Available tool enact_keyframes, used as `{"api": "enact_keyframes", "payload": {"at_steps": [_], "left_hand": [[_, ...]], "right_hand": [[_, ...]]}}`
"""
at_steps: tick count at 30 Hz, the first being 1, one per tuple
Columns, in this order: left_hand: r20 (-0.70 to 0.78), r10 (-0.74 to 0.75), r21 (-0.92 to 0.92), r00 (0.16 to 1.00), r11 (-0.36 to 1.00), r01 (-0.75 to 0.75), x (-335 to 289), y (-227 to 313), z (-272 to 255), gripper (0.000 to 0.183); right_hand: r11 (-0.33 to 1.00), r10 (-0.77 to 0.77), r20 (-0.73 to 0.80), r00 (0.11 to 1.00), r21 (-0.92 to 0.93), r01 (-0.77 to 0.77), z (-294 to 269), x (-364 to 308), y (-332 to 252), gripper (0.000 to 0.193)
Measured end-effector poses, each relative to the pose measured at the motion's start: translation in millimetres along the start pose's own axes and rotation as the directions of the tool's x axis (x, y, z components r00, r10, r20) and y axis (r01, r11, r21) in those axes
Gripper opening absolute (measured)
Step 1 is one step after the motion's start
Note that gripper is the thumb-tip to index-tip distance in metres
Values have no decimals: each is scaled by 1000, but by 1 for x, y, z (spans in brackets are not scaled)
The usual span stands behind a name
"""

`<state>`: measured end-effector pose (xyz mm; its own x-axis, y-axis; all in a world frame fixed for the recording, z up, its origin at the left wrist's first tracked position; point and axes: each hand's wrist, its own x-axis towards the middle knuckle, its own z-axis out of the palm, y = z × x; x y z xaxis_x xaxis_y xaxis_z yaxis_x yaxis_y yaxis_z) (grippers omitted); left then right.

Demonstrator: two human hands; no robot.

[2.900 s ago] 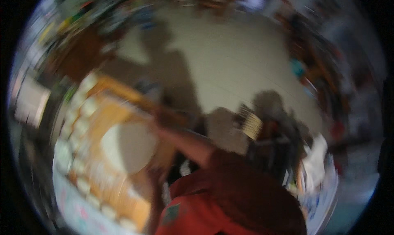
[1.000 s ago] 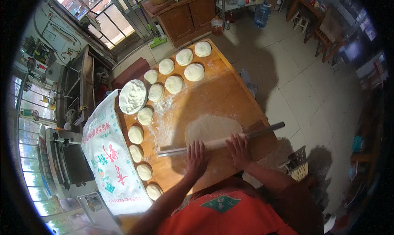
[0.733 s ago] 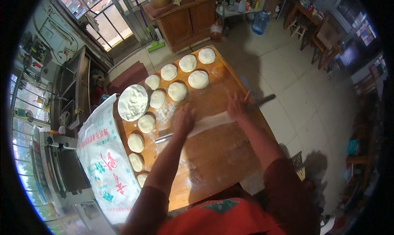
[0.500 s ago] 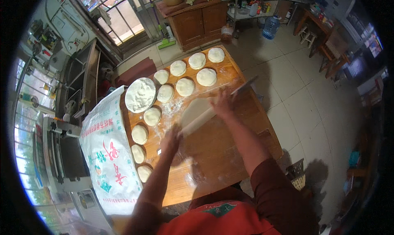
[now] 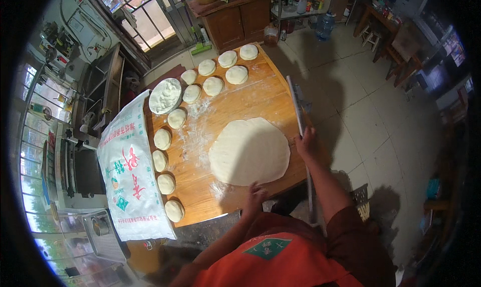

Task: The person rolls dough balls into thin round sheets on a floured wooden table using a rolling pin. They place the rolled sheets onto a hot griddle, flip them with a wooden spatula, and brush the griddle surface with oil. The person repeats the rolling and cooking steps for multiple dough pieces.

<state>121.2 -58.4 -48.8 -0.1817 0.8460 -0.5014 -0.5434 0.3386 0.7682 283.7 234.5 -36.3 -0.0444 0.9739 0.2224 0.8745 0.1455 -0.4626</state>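
Note:
A wide, flat, rounded sheet of dough [image 5: 250,149] lies on the wooden table [image 5: 273,99], partly in shadow. My right hand [image 5: 306,142] is closed round a long rolling pin [image 5: 294,99], held off to the right along the table's edge, apart from the dough. At the sheet's near edge is my left hand [image 5: 256,198], fingers slightly apart and loosely bent; whether they touch the dough is hard to make out. Several round dough pieces [image 5: 214,86] line the far and left sides of the table. Among them stands a bowl of white flour [image 5: 166,96].
A printed white sack [image 5: 131,174] hangs over the table's left side. Loose flour [image 5: 198,114] dusts the wood. Beyond the table are a brown cabinet [image 5: 233,29], a green broom [image 5: 201,48] and a blue water bottle [image 5: 325,26]. At left stands a metal tray [image 5: 104,237].
The dough, earlier partly under the rolling pin, now lies spread flat. My right hand has carried the pin to the right; my left hand has let go of it and come nearer me.

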Motion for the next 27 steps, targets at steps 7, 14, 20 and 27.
{"api": "enact_keyframes", "payload": {"at_steps": [7,14,20,27], "left_hand": [[-436,-417,-592,797,800,94,25,58,-69,58],[-146,101,546,984,837,-5,83,146,-46,35],[428,407,900,807,-277,-338,177,195,-28,57],[357,130,913,925,-257,-316,12,108,-28,82]], "right_hand": [[962,-269,411,871,73,263,16,-37,-83,36],[891,-243,672,699,440,-112,7,-15,-143,26],[831,-506,214,835,380,406,48,4,-152,36],[827,-558,493,667,268,494,-29,-165,-88,69]]}}
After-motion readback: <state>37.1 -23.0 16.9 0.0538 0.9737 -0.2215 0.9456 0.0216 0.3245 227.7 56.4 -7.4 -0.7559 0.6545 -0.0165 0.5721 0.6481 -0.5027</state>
